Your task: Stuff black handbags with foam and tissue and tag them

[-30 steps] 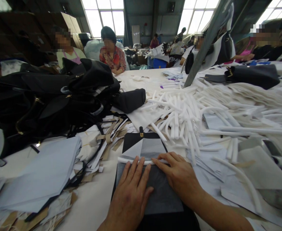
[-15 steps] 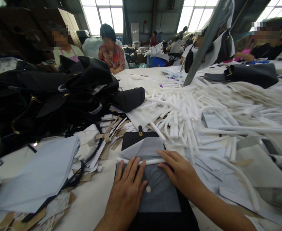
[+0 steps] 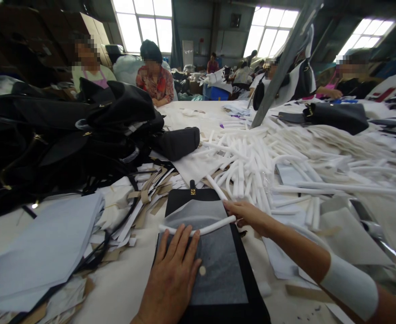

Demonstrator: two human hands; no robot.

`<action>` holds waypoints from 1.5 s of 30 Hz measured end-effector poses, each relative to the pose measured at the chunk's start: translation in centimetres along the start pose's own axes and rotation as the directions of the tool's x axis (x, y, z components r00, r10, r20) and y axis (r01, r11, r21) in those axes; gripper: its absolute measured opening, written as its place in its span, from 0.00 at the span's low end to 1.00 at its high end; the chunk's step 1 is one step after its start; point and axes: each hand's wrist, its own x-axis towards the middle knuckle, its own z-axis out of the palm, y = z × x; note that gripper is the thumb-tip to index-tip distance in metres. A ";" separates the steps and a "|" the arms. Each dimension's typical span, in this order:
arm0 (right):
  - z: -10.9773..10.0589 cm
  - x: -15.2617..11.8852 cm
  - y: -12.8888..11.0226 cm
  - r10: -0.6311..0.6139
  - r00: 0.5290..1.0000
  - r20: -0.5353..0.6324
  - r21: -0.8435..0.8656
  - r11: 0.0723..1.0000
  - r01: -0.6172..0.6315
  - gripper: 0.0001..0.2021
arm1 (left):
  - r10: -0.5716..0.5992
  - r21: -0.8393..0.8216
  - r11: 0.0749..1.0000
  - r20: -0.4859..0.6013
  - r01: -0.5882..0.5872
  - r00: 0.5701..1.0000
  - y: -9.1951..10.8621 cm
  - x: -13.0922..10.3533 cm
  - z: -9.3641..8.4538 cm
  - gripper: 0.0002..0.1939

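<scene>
A black bag piece (image 3: 257,292) with a gold clasp (image 3: 193,191) lies flat before me. On it are a grey panel (image 3: 223,265) with a small pale round spot (image 3: 202,271) and a translucent white sheet (image 3: 198,209). A white foam rod (image 3: 214,225) runs across the panel, its right end bent upward. My left hand (image 3: 173,270) lies flat and open on the panel, fingertips against the rod. With fingers bent at the bag's right edge, my right hand (image 3: 248,216) is closed about the rod's right end; its grip is partly hidden.
Black bags (image 3: 66,121) are heaped at the left, behind a stack of pale sheets (image 3: 46,252). Loose white foam rods (image 3: 241,162) pile up beyond the bag piece. A slanted metal post (image 3: 268,85) rises at the right. Several people sit around the table.
My right hand has shifted to the bag's right edge, and the rod's right end now curves upward. My left hand stays on the panel. The camera view has shifted slightly.
</scene>
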 end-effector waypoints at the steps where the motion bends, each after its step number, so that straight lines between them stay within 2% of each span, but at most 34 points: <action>1: 0.1 0.3 -0.1 0.004 0.999 0.032 0.000 1.000 -0.004 0.28 | 0.002 -0.005 1.000 -0.002 -0.002 1.000 0.0 0.0 0.0 0.27; 4: 0.4 0.8 -0.8 -0.034 0.991 0.129 0.045 0.999 0.029 0.22 | -0.006 -0.022 1.000 -0.008 0.006 1.000 0.0 0.0 0.1 0.27; 9: 0.7 0.3 -2.3 -0.060 0.958 0.280 0.339 0.940 -0.040 0.22 | -0.025 -0.070 0.997 0.012 0.026 1.000 0.0 0.0 0.1 0.27; 11: 0.5 -0.2 -2.8 -0.083 0.938 0.336 0.352 0.935 -0.043 0.23 | -0.028 -0.074 0.997 0.019 0.030 0.999 0.0 0.0 0.1 0.27; 15: 0.5 -1.1 -3.6 -0.158 0.897 0.413 0.244 0.968 0.058 0.24 | -0.027 -0.071 0.997 0.018 0.028 0.999 0.0 0.1 0.0 0.27; 19: 0.9 -1.3 -3.7 -0.159 0.897 0.412 0.192 0.978 0.086 0.24 | -0.027 -0.073 0.997 0.025 0.029 0.999 0.0 0.0 0.0 0.27; 25: 1.6 -1.2 -2.5 -0.156 0.939 0.307 0.148 0.982 0.115 0.23 | -0.044 -0.080 0.996 0.038 0.047 0.998 0.1 -0.1 0.0 0.28; 31: 1.4 -1.1 -1.2 -0.310 0.909 0.278 -0.074 0.937 0.342 0.20 | -0.041 -0.121 0.992 0.042 0.045 0.998 -0.3 0.3 -0.3 0.27; 34: 1.3 -1.1 -0.4 -0.413 0.865 0.286 -0.171 0.866 0.470 0.16 | -0.037 -0.142 0.989 0.052 0.044 0.998 -0.4 0.3 -0.4 0.27; 37: 1.2 -1.4 0.0 -0.541 0.793 0.281 -0.284 0.742 0.607 0.13 | -0.090 -0.214 0.973 0.022 0.092 0.996 -0.1 0.2 -0.5 0.24; 40: 1.0 -1.6 -0.1 -0.658 0.686 0.312 -0.330 0.602 0.727 0.12 | -0.162 -0.284 0.948 -0.032 0.147 0.986 0.2 0.2 -0.5 0.17; 42: 0.9 -1.6 -0.4 -0.677 0.608 0.414 -0.275 0.544 0.793 0.16 | -0.183 -0.300 0.941 -0.064 0.156 0.981 0.2 0.2 -0.7 0.15; 45: 0.6 -1.1 -0.4 -0.688 0.500 0.527 -0.166 0.493 0.854 0.17 | -0.122 -0.314 0.946 -0.130 0.076 0.984 -0.4 0.2 -1.0 0.16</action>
